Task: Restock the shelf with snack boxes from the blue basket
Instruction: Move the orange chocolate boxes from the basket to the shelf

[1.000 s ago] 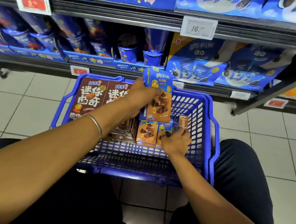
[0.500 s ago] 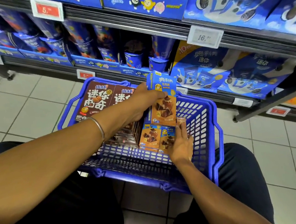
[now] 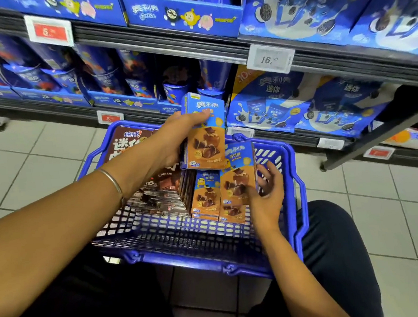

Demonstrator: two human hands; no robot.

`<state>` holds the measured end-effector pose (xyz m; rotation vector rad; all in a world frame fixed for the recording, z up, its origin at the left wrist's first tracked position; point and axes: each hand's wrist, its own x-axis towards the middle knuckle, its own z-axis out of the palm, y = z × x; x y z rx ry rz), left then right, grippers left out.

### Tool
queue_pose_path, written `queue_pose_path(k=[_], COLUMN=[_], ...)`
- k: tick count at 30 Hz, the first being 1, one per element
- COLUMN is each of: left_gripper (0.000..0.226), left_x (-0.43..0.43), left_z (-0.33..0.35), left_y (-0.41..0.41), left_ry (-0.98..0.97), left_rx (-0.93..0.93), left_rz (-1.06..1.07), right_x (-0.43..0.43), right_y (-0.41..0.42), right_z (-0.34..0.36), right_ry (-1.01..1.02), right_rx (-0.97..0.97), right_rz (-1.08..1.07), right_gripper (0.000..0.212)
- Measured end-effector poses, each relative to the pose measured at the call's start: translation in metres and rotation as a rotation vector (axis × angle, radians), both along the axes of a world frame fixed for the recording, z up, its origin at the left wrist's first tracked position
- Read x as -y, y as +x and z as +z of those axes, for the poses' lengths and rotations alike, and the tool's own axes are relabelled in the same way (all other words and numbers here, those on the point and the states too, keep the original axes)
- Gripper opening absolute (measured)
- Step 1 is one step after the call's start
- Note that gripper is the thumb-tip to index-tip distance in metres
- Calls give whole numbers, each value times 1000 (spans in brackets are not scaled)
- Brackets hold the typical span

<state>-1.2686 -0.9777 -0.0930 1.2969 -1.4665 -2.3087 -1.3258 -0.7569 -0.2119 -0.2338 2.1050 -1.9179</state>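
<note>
- Just above the basket (image 3: 300, 201), left hand (image 3: 173, 139) clasps a box (image 3: 206, 136) upright, fingers curled round it.
- Right hand (image 3: 267, 195) pinches a second box (image 3: 237, 178), standing at the basket's right side, before the shelf (image 3: 160, 46).

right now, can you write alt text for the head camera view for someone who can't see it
A person's left hand holds a blue-and-orange snack box above a blue basket, while the right hand grips a second box inside it near brown boxes. Behind are shelves of blue cookie packs.
</note>
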Motion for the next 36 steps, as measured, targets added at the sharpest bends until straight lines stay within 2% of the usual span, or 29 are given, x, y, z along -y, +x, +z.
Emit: queue_pose_path(k=[2,5,7,9,12,18,23,26,29,32,34,36], left_gripper=[39,56,65,75,89,87,71,73,64,60,60,60], left_x=[0,0,-1,-3,-6,-8,-12,-13,-13,-10,-7,-5], left_z=[3,1,1,3,4,5,3,-3,-5,-1,2,5], left_y=[2,3,4,4,3,1,1,1,1,2,3,4], left_ry=[74,59,41,34,60,67,-29,-72,-128,-159,-158,-151], left_rx=[0,4,4,7,2,-99,-151,-153,-149,-145,-141,-143], left_rz=[2,42,52,34,0,-89,-172,-89,-69,-21,21,51], right_x=[2,5,8,13,28,61,67,65,63,58,55,51], right_y=[0,-6,-12,-18,-18,-9,-3,-3,-4,-7,-8,-7], right_z=[13,32,45,57,69,71,76,75,75,64,46,17], right_ry=[-39,-115,-217,-339,-430,-281,-176,-210,-275,-346,-245,35], right_rx=[-59,-99,-39,103,212,179,119,110,114,165,229,285], right_rz=[-9,-77,-131,-142,-37,176,265,293,310,266,115,20], right_gripper=[56,53,56,58,54,40,39,41,41,34,26,14])
